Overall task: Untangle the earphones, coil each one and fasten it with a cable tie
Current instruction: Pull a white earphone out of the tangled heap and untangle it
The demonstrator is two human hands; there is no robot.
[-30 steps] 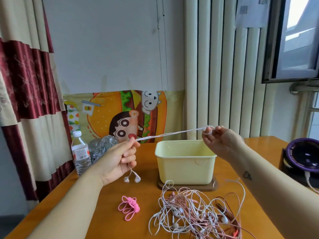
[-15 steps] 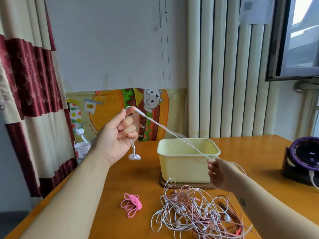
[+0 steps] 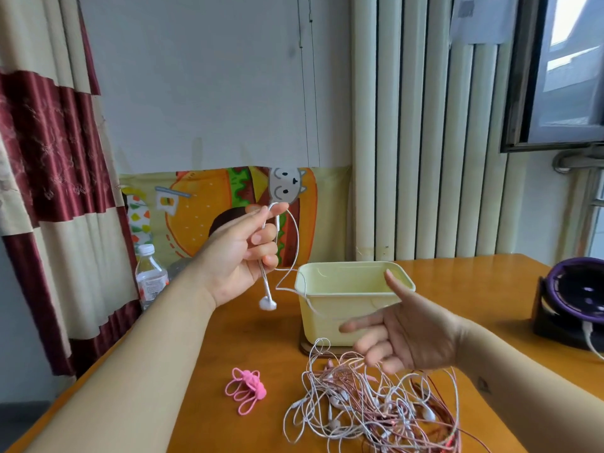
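Note:
My left hand is raised above the table and pinches a white earphone cable looped over its fingers; the earbuds dangle below it. The cable sags down to the right in front of the yellow box. My right hand hovers in front of the box with its fingers spread; the cable runs toward it, and I cannot see a grip on it. A tangled pile of white and pink earphones lies on the table below my right hand. Pink cable ties lie bunched to its left.
A pale yellow plastic box stands on a dark coaster mid-table. A water bottle stands at the table's back left by the curtain. A purple and black device sits at the right edge. The wooden table meets a radiator behind.
My left hand stays raised while the cable, taut before, now hangs slack in a loop. My right hand has opened its fingers and moved in front of the box.

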